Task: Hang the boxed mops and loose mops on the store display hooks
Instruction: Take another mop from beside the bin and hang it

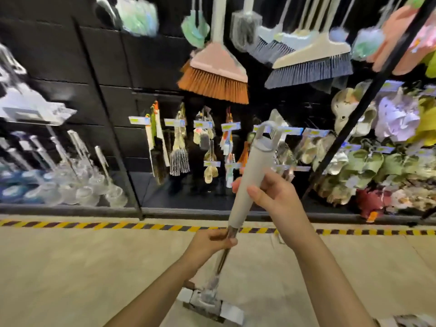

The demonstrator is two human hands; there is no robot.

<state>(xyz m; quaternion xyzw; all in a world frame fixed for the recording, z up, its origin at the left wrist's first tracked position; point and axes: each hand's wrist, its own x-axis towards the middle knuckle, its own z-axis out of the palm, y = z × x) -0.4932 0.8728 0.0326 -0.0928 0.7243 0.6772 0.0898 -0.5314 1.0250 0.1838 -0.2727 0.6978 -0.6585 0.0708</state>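
Observation:
I hold a loose mop (250, 175) upright and tilted, its pale grey grip pointing up and to the right. A hanging loop (264, 131) tops the grip, level with the lower row of display hooks (228, 126). My right hand (271, 192) is wrapped around the grey grip. My left hand (212, 241) clasps the metal shaft just below the grip. The mop head (210, 305) sits near the floor between my forearms, wrapped in clear plastic with a white card.
Brooms (217, 67) hang from the upper part of the black display wall. Small brushes (179, 149) hang on hooks with yellow price tags. Slippers (368, 166) fill the right rack, clear-packed items (82, 180) the left shelf. Striped tape (70, 224) marks the floor.

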